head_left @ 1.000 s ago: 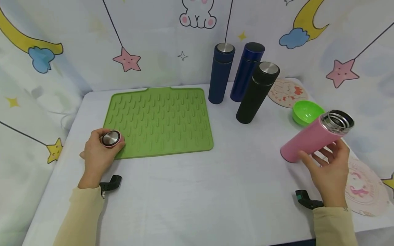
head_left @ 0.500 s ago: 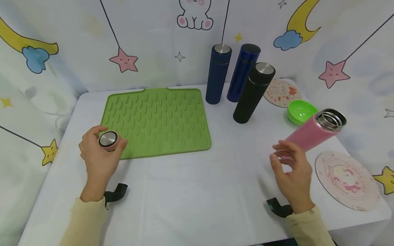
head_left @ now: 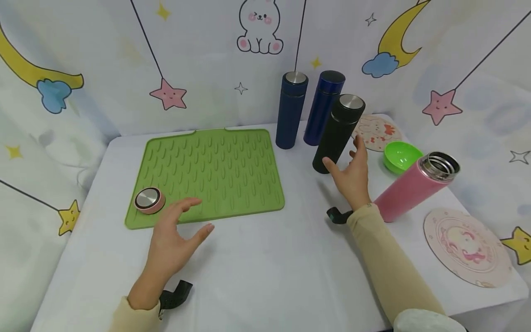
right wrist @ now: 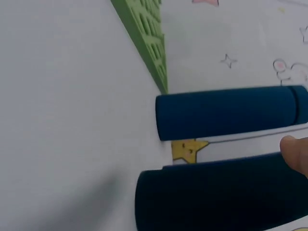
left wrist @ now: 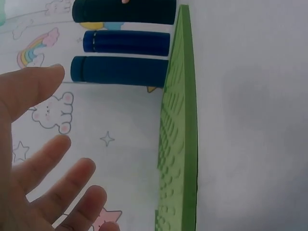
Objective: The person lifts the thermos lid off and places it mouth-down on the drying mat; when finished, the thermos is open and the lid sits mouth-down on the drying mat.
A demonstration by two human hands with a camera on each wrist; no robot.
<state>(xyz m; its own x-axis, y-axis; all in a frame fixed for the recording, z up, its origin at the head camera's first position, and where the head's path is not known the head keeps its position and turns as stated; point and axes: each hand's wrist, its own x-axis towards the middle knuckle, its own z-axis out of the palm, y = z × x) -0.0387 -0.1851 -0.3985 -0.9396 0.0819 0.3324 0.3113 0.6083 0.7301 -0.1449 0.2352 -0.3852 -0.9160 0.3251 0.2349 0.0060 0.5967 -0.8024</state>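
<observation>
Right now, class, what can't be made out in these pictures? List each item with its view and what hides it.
Head: underside of the pink lid, turned down on the green mat.
Head: the bottom inside the pink bottle, hidden by its own walls.
Head: lower right side of the shiny blue bottle, behind the black bottle.
Right wrist: most of the right hand, beyond the right edge.

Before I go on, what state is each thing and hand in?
Pink bottle: upright, uncapped
Green mat: flat, ridges up
Pink lid: on the mat, metal face up
Black bottle: upright, capped
Navy bottle: upright, capped
Glossy blue bottle: upright, capped
Green bowl: right way up
Left hand: holding nothing
Right hand: beside the black bottle; contact unclear
</observation>
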